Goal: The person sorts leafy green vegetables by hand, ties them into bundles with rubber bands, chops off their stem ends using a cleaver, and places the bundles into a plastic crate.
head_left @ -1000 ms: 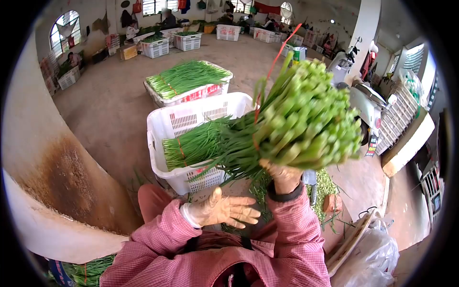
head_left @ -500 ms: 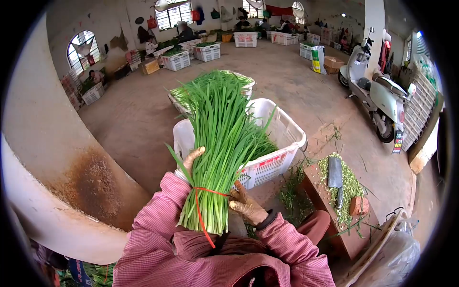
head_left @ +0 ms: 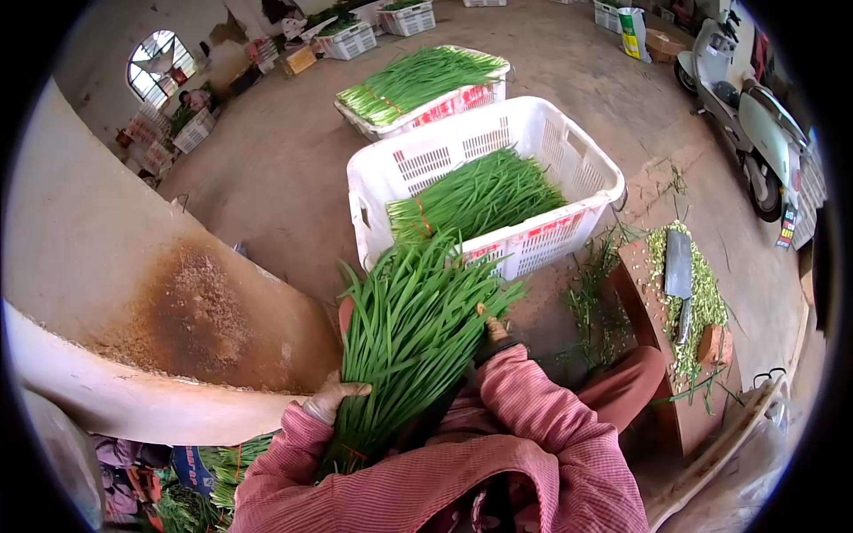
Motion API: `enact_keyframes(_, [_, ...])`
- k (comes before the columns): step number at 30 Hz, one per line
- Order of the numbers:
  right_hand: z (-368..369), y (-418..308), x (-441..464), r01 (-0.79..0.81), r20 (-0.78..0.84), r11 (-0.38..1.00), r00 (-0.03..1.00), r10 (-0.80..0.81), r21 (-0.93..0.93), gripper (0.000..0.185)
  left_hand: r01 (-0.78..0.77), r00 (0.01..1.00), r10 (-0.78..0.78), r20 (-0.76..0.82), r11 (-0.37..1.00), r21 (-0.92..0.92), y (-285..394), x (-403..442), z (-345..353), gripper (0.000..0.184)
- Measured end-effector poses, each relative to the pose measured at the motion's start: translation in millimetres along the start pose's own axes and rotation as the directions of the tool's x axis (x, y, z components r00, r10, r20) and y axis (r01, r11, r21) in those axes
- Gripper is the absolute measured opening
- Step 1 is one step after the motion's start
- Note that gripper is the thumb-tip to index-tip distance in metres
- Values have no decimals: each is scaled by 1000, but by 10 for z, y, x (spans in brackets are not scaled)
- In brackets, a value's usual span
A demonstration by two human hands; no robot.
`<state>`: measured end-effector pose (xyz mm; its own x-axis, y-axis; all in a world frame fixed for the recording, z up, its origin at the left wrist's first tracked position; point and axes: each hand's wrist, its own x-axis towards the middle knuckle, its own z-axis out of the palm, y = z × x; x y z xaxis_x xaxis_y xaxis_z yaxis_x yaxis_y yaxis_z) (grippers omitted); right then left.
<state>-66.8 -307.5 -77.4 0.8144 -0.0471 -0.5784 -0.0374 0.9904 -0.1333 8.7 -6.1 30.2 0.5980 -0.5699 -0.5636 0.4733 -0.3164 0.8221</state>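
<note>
A thick bunch of garlic chives [head_left: 418, 329] lies slanted against my lap, leafy tips pointing forward and the banded stem end close to my body. My left hand [head_left: 336, 393], in a pale glove, is closed on its lower left side with the thumb over the leaves. My right hand [head_left: 494, 330] grips the upper right side, its fingers partly hidden by leaves. Just beyond the tips stands a white plastic crate [head_left: 582, 200] with banded chives [head_left: 489, 195] inside. Behind it, another white crate [head_left: 453, 108] is filled with chives.
At right, a cleaver [head_left: 678, 266] and a brick [head_left: 714, 345] rest on a low wooden board [head_left: 653, 333] among chopped stem bits. A curved, stained wall [head_left: 204, 311] stands at left. More chive bunches [head_left: 227, 466] lie lower left. A scooter [head_left: 755, 133] stands upper right.
The bunch has come down and toward my body, its stem end now near my lap. My right hand has shifted from the stems to the leaves. The view has tilted down.
</note>
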Motion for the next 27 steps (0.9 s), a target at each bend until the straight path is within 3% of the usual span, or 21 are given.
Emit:
enact_keyframes(1, [-414,-147,271,27,-17,1000,999,-27,-1,30,-51,999,52,14,997,-59,-172,58,-85,52])
enact_keyframes(3, [-382,-639,-116,192,-222,981,956,-190,-12,29,-54,998,58,34,995,-89,-94,-16,13,46])
enact_keyframes(4, [-594,-926,42,466,-240,879,846,-475,-99,20,-84,995,89,48,991,-103,-4,-67,59,41])
enact_keyframes(5, [-623,-1258,-230,551,22,778,820,-572,-302,19,-75,995,81,50,992,-104,58,-100,113,41])
enact_keyframes(6, [-78,-1256,-605,597,-55,518,622,-781,-612,23,-62,998,62,-3,995,-76,119,-118,195,43])
enact_keyframes(7, [-108,-1387,-599,751,272,233,482,-833,-617,29,-45,998,43,-55,998,-48,174,-131,270,46])
enact_keyframes(10, [789,-1116,-1189,828,657,-85,373,-655,-555,30,-52,996,52,-76,999,-5,303,-151,442,48])
enact_keyframes(11, [1002,-1060,-1307,731,672,-115,538,-510,-673,31,-43,996,42,-73,999,-7,347,-165,491,48])
enact_keyframes(12, [1107,-1028,-1269,716,843,-445,445,-302,-538,33,-39,997,39,-69,999,1,393,-176,532,49])
enact_keyframes(13, [1133,-959,-1121,612,813,-573,552,-184,-545,41,-36,997,37,-69,999,10,411,-182,548,49])
enact_keyframes(14, [1169,-876,-1007,635,875,-653,475,-92,-413,38,-34,997,35,-72,999,9,372,-157,523,49])
enact_keyframes(15, [1153,-784,-858,613,875,-710,484,-10,-347,38,-61,997,64,-37,995,79,312,-113,484,49])
enact_keyframes(18, [1097,-548,-663,567,823,-757,564,67,-327,36,-78,997,80,-1,985,155,306,-104,464,50])
enact_keyframes(20, [1089,-463,-688,331,594,-885,800,79,-329,28,-65,998,66,-4,985,159,297,-119,470,50])
enact_keyframes(21, [1066,-431,-736,235,598,-864,796,-92,-445,20,-102,995,103,-3,985,139,279,-113,467,49])
enact_keyframes(23, [978,-507,-748,328,618,-578,662,-423,-747,18,-137,990,138,-2,984,113,285,-114,489,48])
enact_keyframes(24, [961,-590,-777,397,576,-440,697,-426,-805,26,-133,991,132,14,987,86,323,-124,509,49])
enact_keyframes(25, [960,-577,-792,392,573,-441,701,-425,-807,26,-127,992,125,31,990,60,343,-128,520,50])
enact_keyframes(27, [992,-497,-811,639,734,-365,622,-273,-677,33,-118,993,116,30,989,90,334,-127,512,51])
